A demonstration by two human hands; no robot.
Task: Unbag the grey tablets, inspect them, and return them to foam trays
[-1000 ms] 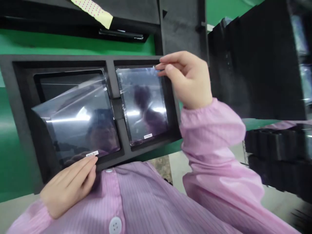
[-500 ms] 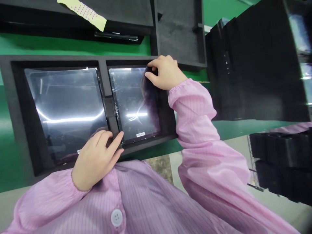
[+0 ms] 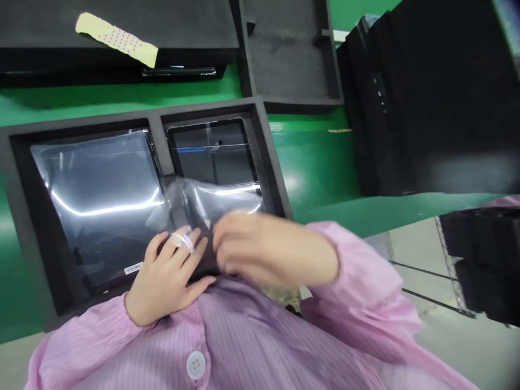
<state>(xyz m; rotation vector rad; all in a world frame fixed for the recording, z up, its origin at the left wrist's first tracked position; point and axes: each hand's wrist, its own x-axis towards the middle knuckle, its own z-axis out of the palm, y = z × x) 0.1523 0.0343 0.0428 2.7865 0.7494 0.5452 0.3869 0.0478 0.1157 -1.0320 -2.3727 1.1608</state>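
A black foam tray (image 3: 16,184) with two compartments lies on the green table (image 3: 320,168) in front of me. The left compartment holds a dark screen (image 3: 101,200) under glossy film, with a small white label near its front edge. From the right screen (image 3: 213,151) a clear film (image 3: 211,197) is lifted and bunched over its front half. My right hand (image 3: 268,249), blurred by motion, is closed on that film. My left hand (image 3: 170,273) lies with fingers spread on the tray's front edge by the divider, touching the film.
A yellow strip with pink dots (image 3: 117,39) lies on a black foam tray at the back left. Another foam tray (image 3: 284,54) sits behind. A tall black stack (image 3: 426,108) stands at the right, with more black trays (image 3: 487,260) lower right.
My right hand has come from the right screen's far corner towards me, pulling the clear film off with it. My left hand stays at the tray's front edge.
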